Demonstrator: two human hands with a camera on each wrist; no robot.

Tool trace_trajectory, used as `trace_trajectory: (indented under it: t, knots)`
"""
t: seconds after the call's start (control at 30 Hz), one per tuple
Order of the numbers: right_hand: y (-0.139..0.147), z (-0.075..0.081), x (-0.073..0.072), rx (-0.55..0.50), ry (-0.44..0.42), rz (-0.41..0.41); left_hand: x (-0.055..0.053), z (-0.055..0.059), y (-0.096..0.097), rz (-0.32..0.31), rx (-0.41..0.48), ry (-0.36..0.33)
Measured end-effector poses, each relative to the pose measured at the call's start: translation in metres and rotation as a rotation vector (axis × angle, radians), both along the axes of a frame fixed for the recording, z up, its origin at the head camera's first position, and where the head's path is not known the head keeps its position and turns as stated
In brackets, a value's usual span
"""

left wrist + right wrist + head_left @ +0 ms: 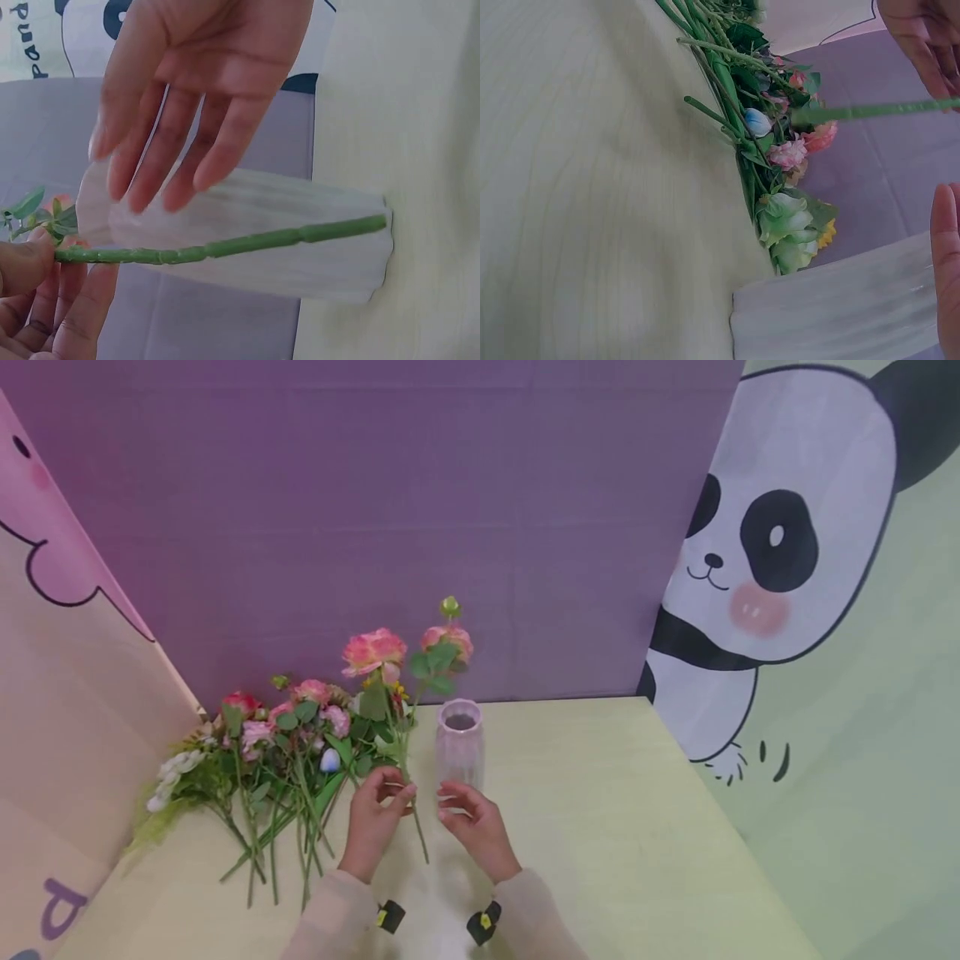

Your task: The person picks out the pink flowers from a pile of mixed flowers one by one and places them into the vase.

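Observation:
My left hand pinches the green stem of an artificial flower spray between thumb and fingers. Pink-and-coral blooms and a small green bud top the spray, while the bare lower end of the stem slants down past the fingers. Facing it, my right hand has loosely bent fingers with nothing held in them, just in front of the vase. This pale, ribbed vase stands upright on the table, its round mouth showing no flowers. In the left wrist view the stem crosses in front of the vase.
A pile of artificial flowers lies at the left of the pale table, with stems toward me. Among them are pink blooms, white sprigs and a blue-white bud. A purple backdrop rises behind the table.

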State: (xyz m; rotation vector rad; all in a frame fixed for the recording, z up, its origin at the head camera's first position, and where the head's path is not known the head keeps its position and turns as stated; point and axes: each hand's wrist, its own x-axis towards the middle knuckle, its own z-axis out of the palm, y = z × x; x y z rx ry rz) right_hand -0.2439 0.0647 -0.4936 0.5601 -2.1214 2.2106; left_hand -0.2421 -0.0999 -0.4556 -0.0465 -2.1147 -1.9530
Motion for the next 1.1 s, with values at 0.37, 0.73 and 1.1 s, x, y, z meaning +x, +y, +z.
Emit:
trace_trajectory:
  t: [0.37, 0.73, 1.1]
  knots:
    - [-0.007, 0.031, 0.022, 0.095, 0.087, -0.057, 0.006, -0.014, 0.02, -0.039, 0.002, 0.113]
    - [-0.003, 0.03, 0.027, 0.029, 0.119, -0.079, 0.011, -0.016, 0.031, -0.059, 0.002, 0.073]
    - [-0.003, 0.03, 0.031, 0.12, 0.216, -0.213, 0.014, -0.017, 0.038, -0.073, 0.02, 0.083]
